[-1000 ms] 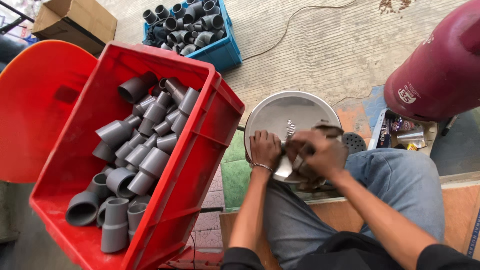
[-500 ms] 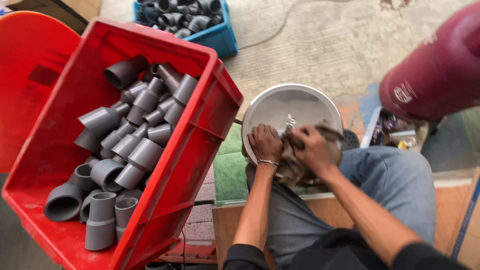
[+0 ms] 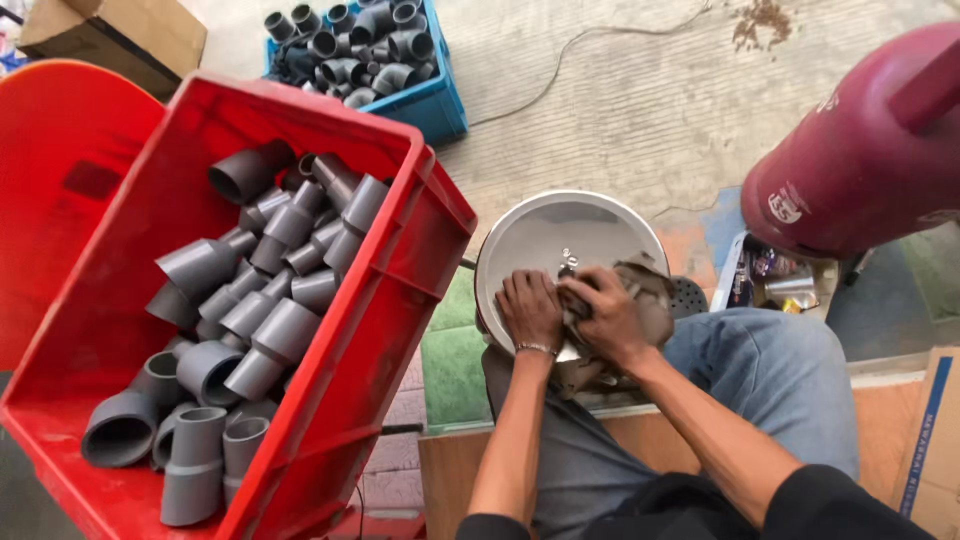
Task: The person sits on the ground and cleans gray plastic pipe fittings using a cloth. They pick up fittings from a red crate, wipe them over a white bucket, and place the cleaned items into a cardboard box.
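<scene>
Quantities in view: two hands, a left hand (image 3: 530, 310) and a right hand (image 3: 605, 318). One round metal pan (image 3: 560, 232). One brown cloth (image 3: 650, 300). One red crate (image 3: 400, 290), holding roughly two dozen grey pipe reducers (image 3: 270, 345); the exact number cannot be told, since some lie under others. One blue crate (image 3: 435, 105) of grey pipe elbows (image 3: 385, 45), too piled to count. One red gas cylinder (image 3: 860, 150). Two cardboard boxes: one (image 3: 120, 35) at upper left, one (image 3: 930, 440) at lower right.
</scene>
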